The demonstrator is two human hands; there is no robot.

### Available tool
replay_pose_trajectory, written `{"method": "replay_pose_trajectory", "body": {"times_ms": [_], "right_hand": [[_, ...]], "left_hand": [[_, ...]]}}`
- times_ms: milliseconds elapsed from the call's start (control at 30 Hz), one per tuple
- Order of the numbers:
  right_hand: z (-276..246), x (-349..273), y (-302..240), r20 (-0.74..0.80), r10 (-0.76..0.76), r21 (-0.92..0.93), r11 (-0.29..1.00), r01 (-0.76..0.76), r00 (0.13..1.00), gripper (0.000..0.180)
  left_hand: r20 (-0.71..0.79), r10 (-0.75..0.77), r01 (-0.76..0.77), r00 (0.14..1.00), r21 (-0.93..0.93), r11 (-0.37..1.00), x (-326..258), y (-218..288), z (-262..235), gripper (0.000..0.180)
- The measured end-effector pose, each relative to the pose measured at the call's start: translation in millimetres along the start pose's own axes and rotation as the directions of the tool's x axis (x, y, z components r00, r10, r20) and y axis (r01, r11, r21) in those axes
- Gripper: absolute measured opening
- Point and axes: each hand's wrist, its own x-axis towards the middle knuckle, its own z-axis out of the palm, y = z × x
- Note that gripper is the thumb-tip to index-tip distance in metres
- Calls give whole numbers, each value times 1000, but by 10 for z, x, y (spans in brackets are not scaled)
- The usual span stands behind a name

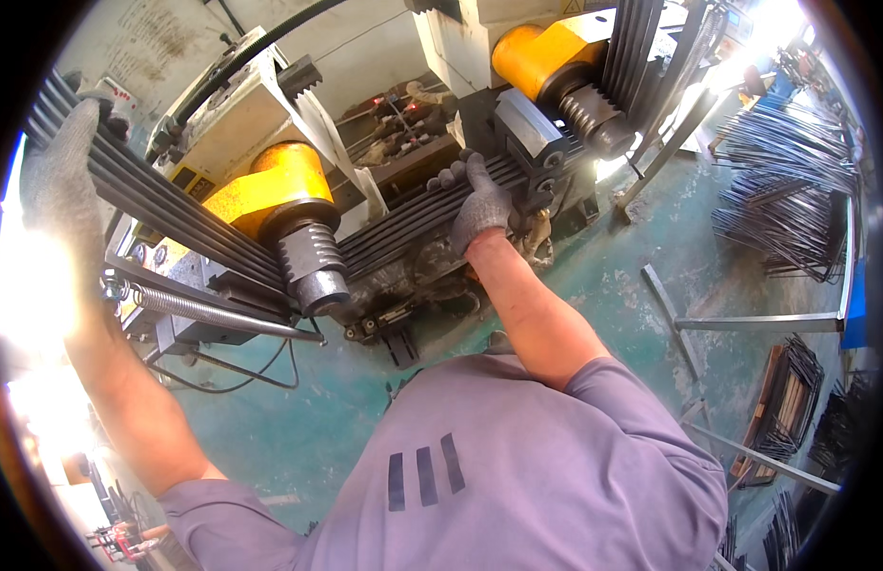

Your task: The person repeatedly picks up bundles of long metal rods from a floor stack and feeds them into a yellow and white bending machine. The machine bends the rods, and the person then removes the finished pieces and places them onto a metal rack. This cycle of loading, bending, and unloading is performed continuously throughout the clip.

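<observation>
Several dark metal bars run side by side through a bending machine and rise at both ends. At the upper left, my gloved left hand is closed around the raised left end of the bars. Over the middle stretch, my gloved right hand is closed, its fingers curled over the bars. The bars bend upward beside a grooved roller on a left yellow arm and near a second grooved roller on a right yellow arm. A grey metal block sits right of my right hand.
A coil spring rod and a black cable stick out at the machine's left. On the right, bundles of bent rods lie beside a metal frame. More dark rods lie below it. The floor is green.
</observation>
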Motion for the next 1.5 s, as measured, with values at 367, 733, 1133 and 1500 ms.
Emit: {"method": "replay_pose_trajectory", "body": {"times_ms": [367, 733, 1133, 1500], "right_hand": [[-383, 100, -68, -78, -29, -163, 986, 16, 997, 15], [-353, 45, -89, -132, 49, -195, 978, -75, 990, 16], [-497, 118, -111, 32, 84, -230, 970, -74, 996, 11], [-597, 119, -258, 181, 165, -369, 925, -88, 970, 8]], "left_hand": [[309, -211, 297, 927, -264, 918, -297, -172, -69, 36], [463, -266, 417, 845, -261, 870, -358, 189, -256, 43], [538, -320, 494, 780, -215, 842, -272, -115, -294, 51], [476, -514, 492, 713, 181, 851, -230, 99, -324, 48]]}}
